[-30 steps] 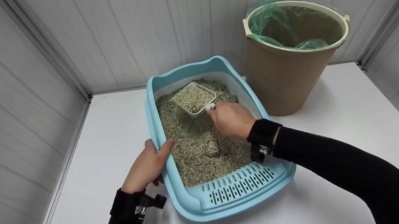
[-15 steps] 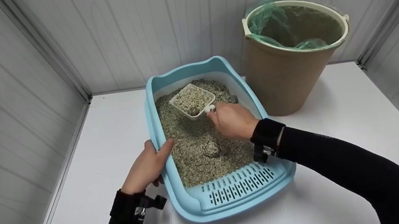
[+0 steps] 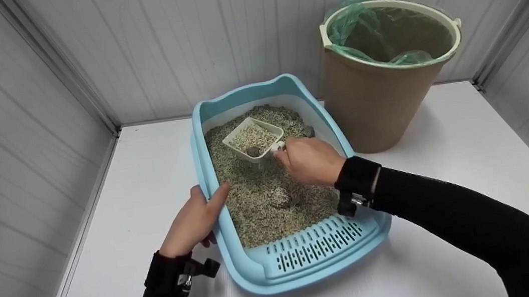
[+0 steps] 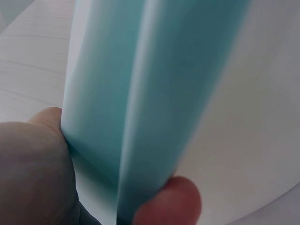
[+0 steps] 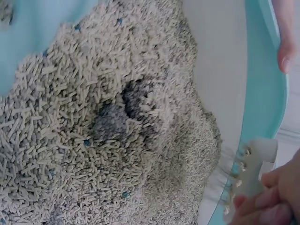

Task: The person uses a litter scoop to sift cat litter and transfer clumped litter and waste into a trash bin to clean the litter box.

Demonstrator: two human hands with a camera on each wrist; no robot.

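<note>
In the head view a light blue litter box (image 3: 230, 246) holds grainy litter (image 3: 262, 214). My left hand (image 3: 193, 224) grips its left rim, thumb over the inside and fingers outside. My right hand (image 3: 312, 160) holds the handle of a small white litter scoop (image 3: 267, 127) above the back part of the litter. Loose litter and a dark clump (image 3: 253, 152) lie in the scoop. The right wrist view shows grains falling from the slotted scoop (image 5: 255, 171). Grey clumps (image 5: 110, 124) sit in the litter there.
A tan bin (image 3: 380, 104) lined with a green bag (image 3: 355, 26) stands behind and right of the box. Both rest on a white surface (image 3: 141, 173), with panelled walls (image 3: 171, 44) around. The box's front has a slotted ledge (image 3: 317, 248).
The scoop has shifted slightly toward me and to the left. Its litter level has dropped, and the dark clump shows more. My left hand stays on the rim.
</note>
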